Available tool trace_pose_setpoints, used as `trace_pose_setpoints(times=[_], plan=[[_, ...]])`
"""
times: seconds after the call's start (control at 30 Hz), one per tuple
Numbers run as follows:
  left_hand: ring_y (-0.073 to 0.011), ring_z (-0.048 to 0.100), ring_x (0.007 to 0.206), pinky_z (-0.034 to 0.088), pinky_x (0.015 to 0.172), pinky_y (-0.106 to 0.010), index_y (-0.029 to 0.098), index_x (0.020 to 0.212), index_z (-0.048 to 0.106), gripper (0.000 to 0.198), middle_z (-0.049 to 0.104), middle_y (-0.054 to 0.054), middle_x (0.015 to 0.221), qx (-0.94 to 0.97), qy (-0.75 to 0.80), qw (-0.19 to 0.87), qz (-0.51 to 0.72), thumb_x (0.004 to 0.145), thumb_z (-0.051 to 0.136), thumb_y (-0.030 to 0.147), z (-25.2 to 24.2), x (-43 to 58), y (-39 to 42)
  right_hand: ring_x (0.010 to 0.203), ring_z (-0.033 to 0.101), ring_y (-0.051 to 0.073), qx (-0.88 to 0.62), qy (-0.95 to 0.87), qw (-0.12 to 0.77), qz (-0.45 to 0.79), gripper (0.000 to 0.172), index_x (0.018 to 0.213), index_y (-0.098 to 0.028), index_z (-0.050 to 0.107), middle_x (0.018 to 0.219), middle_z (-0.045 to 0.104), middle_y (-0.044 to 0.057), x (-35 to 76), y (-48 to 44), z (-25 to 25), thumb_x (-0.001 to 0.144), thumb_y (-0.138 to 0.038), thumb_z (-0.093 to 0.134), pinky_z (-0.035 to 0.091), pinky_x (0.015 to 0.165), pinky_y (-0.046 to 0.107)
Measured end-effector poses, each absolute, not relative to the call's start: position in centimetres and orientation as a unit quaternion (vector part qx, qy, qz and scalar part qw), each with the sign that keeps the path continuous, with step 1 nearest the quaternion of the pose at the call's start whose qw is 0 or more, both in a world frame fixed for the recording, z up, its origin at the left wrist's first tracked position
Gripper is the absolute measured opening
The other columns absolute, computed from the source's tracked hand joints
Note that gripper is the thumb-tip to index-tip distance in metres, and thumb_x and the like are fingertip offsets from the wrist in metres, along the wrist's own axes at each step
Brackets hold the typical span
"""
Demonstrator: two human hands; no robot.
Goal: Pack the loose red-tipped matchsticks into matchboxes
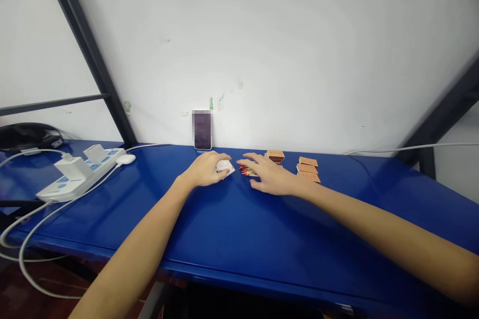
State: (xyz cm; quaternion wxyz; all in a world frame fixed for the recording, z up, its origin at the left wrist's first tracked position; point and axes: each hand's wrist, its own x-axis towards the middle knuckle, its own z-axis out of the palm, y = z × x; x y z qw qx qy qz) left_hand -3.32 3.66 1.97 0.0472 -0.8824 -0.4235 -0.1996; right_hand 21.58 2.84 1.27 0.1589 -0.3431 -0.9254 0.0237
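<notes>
My left hand (207,169) rests near the middle of the blue desk, its thumb and fingers curved around the edges of a small white card-like piece (226,166). Part of that piece is hidden by the hand. Just to the right lies a loose pile of red-tipped matches (247,170). Over this pile is my right hand (272,175), its fingers apart and its palm down; it covers some of the matches. Beyond the right hand, orange-brown matchboxes (275,154) are stacked. More matchboxes (309,170) lie in a row farther right.
A phone (202,130) leans upright against the white wall (284,60). At left, a white power strip (84,174) carries plugged-in chargers and cables. A white puck-like charger (125,159) lies beside it. Dark metal frame bars (86,45) flank the blue desk (239,229).
</notes>
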Motion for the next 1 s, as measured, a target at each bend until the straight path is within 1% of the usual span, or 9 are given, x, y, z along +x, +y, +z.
trace_pose_setpoints(times=[0.07, 0.17, 0.27, 0.33, 0.43, 0.6, 0.8, 0.9, 1.0], plan=[[-0.0248, 0.062, 0.104, 0.048, 0.095, -0.038, 0.021, 0.123, 0.063, 0.038, 0.069, -0.005, 0.117, -0.881, -0.411, 0.047, -0.23, 0.089, 0.054, 0.034, 2.3, -2.9, 3.2, 0.127, 0.049, 0.028, -0.304, -0.921, 0.237, 0.056, 0.051, 0.137, -0.022, 0.049, 0.141, 0.047, 0.014, 22.3, 1.4, 0.2, 0.086, -0.017, 0.052, 0.045, 0.103, 0.046], [-0.0236, 0.062, 0.1, 0.049, 0.091, -0.037, 0.02, 0.12, 0.063, 0.036, 0.069, -0.005, 0.114, -0.887, -0.384, 0.044, -0.253, 0.089, 0.052, 0.035, 2.7, -1.6, 2.2, 0.094, 0.062, 0.02, -0.318, -0.895, 0.295, 0.101, 0.037, 0.123, -0.023, 0.058, 0.114, 0.06, 0.009, 23.6, -0.3, -1.3, 0.088, -0.015, 0.05, 0.053, 0.083, 0.036], [-0.0247, 0.061, 0.101, 0.049, 0.091, -0.038, 0.02, 0.117, 0.065, 0.035, 0.069, -0.007, 0.111, -0.908, -0.354, 0.041, -0.223, 0.087, 0.053, 0.033, 2.9, -0.3, 1.2, 0.075, 0.059, 0.018, -0.367, -0.871, 0.309, 0.11, 0.028, 0.113, -0.02, 0.062, 0.089, 0.061, 0.005, 24.7, -0.8, -2.0, 0.087, -0.016, 0.05, 0.052, 0.073, 0.034], [-0.0255, 0.062, 0.101, 0.049, 0.091, -0.038, 0.019, 0.116, 0.065, 0.035, 0.068, -0.009, 0.109, -0.913, -0.346, 0.036, -0.214, 0.087, 0.054, 0.033, 2.8, 0.3, 0.7, 0.075, 0.059, 0.018, -0.374, -0.865, 0.316, 0.112, 0.032, 0.116, -0.02, 0.06, 0.089, 0.062, 0.004, 24.9, -0.7, -2.1, 0.086, -0.016, 0.05, 0.051, 0.073, 0.034], [-0.0257, 0.062, 0.099, 0.049, 0.089, -0.039, 0.02, 0.116, 0.065, 0.034, 0.068, -0.008, 0.108, -0.911, -0.346, 0.028, -0.222, 0.087, 0.052, 0.034, 2.8, 0.9, 0.3, 0.082, 0.06, 0.019, -0.364, -0.868, 0.317, 0.118, 0.045, 0.129, -0.022, 0.052, 0.103, 0.062, 0.007, 24.7, -0.4, -2.0, 0.084, -0.016, 0.052, 0.051, 0.076, 0.036], [-0.0264, 0.062, 0.1, 0.049, 0.089, -0.039, 0.019, 0.111, 0.066, 0.031, 0.069, -0.009, 0.108, -0.919, -0.331, 0.007, -0.212, 0.086, 0.053, 0.032, 2.6, 1.5, -0.1, 0.07, 0.058, 0.015, -0.397, -0.827, 0.355, 0.176, 0.056, 0.14, -0.021, 0.04, 0.103, 0.061, 0.006, 24.2, 0.0, -1.9, 0.086, -0.022, 0.054, 0.052, 0.068, 0.033], [-0.0241, 0.064, 0.1, 0.049, 0.09, -0.036, 0.023, 0.11, 0.066, 0.027, 0.07, -0.004, 0.107, -0.938, -0.294, -0.054, -0.175, 0.088, 0.054, 0.034, 2.1, 3.0, -1.2, 0.063, 0.056, 0.014, -0.409, -0.819, 0.351, 0.199, 0.034, 0.118, -0.02, 0.061, 0.074, 0.062, -0.001, 24.3, 0.2, -1.7, 0.086, -0.022, 0.053, 0.048, 0.063, 0.028], [-0.0242, 0.062, 0.101, 0.049, 0.089, -0.037, 0.023, 0.116, 0.064, 0.031, 0.068, -0.006, 0.108, -0.943, -0.275, -0.059, -0.176, 0.094, 0.051, 0.041, 1.9, 3.7, -1.6, 0.061, 0.055, 0.013, -0.413, -0.803, 0.378, 0.203, 0.027, 0.109, -0.019, 0.063, 0.072, 0.062, -0.002, 24.4, 0.2, -1.7, 0.087, -0.02, 0.048, 0.046, 0.062, 0.027], [-0.0239, 0.058, 0.104, 0.047, 0.092, -0.038, 0.021, 0.117, 0.064, 0.032, 0.064, -0.009, 0.112, -0.924, -0.292, -0.016, -0.245, 0.099, 0.042, 0.036, 1.7, 3.5, -1.1, 0.06, 0.054, 0.013, -0.418, -0.799, 0.387, 0.193, 0.025, 0.102, -0.019, 0.064, 0.068, 0.06, -0.002, 24.5, 0.2, -1.7, 0.087, -0.017, 0.045, 0.044, 0.061, 0.027]])
